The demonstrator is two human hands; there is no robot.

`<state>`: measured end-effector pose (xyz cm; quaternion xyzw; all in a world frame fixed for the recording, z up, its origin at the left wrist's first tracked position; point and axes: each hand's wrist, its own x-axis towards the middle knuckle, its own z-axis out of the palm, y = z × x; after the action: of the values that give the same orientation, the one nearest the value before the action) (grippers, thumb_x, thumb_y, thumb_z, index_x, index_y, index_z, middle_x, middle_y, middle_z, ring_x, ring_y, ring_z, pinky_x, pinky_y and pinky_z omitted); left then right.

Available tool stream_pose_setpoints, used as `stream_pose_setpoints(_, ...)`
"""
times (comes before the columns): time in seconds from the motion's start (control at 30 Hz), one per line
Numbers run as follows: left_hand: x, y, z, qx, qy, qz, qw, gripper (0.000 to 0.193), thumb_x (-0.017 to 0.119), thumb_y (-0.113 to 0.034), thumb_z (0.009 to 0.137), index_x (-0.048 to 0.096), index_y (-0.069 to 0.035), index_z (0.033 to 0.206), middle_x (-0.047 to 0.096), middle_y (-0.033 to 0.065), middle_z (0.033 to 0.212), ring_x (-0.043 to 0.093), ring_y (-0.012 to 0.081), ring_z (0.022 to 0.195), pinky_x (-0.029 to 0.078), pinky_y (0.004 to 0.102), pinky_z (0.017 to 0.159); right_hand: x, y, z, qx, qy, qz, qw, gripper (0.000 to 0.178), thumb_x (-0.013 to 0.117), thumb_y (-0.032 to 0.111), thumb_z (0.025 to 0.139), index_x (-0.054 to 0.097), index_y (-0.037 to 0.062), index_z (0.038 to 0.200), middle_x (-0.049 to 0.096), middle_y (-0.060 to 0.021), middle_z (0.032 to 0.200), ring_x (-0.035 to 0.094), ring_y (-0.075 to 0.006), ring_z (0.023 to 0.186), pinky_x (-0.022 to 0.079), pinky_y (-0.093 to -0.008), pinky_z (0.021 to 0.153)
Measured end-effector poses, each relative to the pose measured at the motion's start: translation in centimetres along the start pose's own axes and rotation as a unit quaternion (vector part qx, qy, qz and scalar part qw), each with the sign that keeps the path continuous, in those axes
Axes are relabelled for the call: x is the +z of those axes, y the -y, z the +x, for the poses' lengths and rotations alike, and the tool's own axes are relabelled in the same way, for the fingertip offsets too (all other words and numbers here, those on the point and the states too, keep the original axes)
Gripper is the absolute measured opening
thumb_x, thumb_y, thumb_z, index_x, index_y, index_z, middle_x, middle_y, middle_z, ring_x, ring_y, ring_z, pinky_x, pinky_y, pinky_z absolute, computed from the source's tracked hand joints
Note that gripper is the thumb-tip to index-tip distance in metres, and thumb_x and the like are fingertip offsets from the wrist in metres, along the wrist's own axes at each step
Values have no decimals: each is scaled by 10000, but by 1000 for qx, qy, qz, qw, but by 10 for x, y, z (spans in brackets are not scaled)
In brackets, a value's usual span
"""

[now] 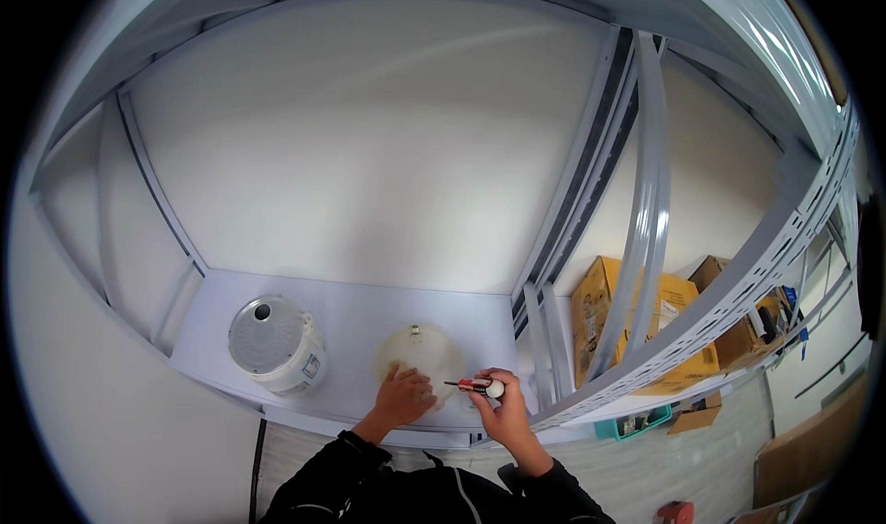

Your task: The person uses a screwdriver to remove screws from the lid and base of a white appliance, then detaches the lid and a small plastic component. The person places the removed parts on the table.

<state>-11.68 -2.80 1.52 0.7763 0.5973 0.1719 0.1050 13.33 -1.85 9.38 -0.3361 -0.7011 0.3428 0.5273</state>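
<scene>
In the head view, a round, cloudy-white piece (420, 347) lies on the smooth pale shelf (351, 307), right of a cylindrical bucket (293, 372). The left hand (404, 397) lies over the piece, fingers loosely spread; the right hand (505, 415) grips a red-and-black screwdriver (479, 386) (shaft pointing left), with metal uprights (646, 201) and a cardboard box (678, 312) beyond.

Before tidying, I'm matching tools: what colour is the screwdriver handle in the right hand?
The handle is red, black and white, shown in the head view.
</scene>
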Motion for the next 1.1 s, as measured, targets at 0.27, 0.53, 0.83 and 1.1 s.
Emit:
stream_pose_setpoints(0.27, -17, 33, 9, 105, 117, -7, 988, 607, 756, -590, 859, 733, -210, 1333, 601, -39, 1538, 527, 226, 1409, 307, 476, 1243, 40, 3, 13, 77, 41, -6, 996, 431, 760, 39, 975, 478, -6, 1298, 682, -167, 1224, 736, -260, 1098, 566, -356, 951)
stream_pose_setpoints(0.53, -20, 34, 13, 200, 74, 45, 976, 655, 712, -655, 889, 698, -228, 1386, 622, -12, 1474, 511, 256, 1406, 304, 478, 1239, 65, 16, 11, 106, -28, -39, 993, 470, 764, 51, 972, 505, 1, 1361, 695, -151, 1195, 743, -238, 1094, 618, -379, 907)
stream_pose_setpoints(0.83, 7, 58, 17, 259, 20, -28, 965, 515, 666, -581, 962, 730, -230, 1333, 667, -49, 1421, 540, 239, 1368, 401, 455, 1156, 76, 27, -1, 116, -120, -142, 976, 481, 830, 122, 930, 582, 40, 1334, 716, -130, 1214, 749, -257, 1053, 641, -393, 832)
stream_pose_setpoints(1.1, 8, 45, 41, 191, 66, -29, 979, 276, 707, -444, 926, 843, -246, 1062, 763, -114, 1228, 611, 174, 1171, 453, 446, 1006, 93, 14, -17, 120, -138, -156, 971, 455, 838, 142, 922, 603, 28, 1295, 719, -166, 1162, 758, -310, 1012, 625, -380, 825)
